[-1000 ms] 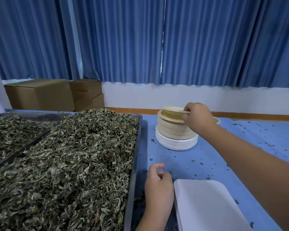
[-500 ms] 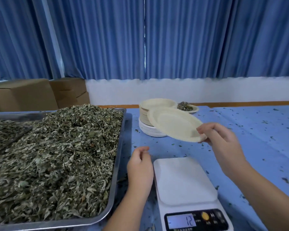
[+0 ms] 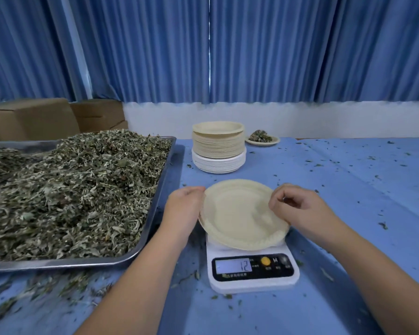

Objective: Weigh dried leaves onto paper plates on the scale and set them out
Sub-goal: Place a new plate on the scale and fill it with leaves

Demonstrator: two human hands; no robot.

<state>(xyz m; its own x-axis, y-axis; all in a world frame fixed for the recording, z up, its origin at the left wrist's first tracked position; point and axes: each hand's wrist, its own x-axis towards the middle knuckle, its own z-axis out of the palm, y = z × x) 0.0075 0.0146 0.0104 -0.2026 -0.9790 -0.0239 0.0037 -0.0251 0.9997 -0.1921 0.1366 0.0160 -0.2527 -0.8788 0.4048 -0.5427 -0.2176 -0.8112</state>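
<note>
Left hand (image 3: pixel 183 209), right hand (image 3: pixel 298 206) extended, fingers curled (both pinching).

Pleated blue curtains (image 3: pixel 288 49) hang across the whole back, with a narrow bright gap between two panels. Below them runs a white wall (image 3: pixel 336 119). At the far left, brown cardboard boxes (image 3: pixel 29 119) stand side by side behind the table. A creased blue table cover (image 3: pixel 353 189) spreads over the tabletop

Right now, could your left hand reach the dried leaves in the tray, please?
Probably yes. The left hand is at the left rim of the paper plate, just beside the tray, and the dried leaves lie heaped and uncovered with nothing between; it must only leave the plate.
</note>
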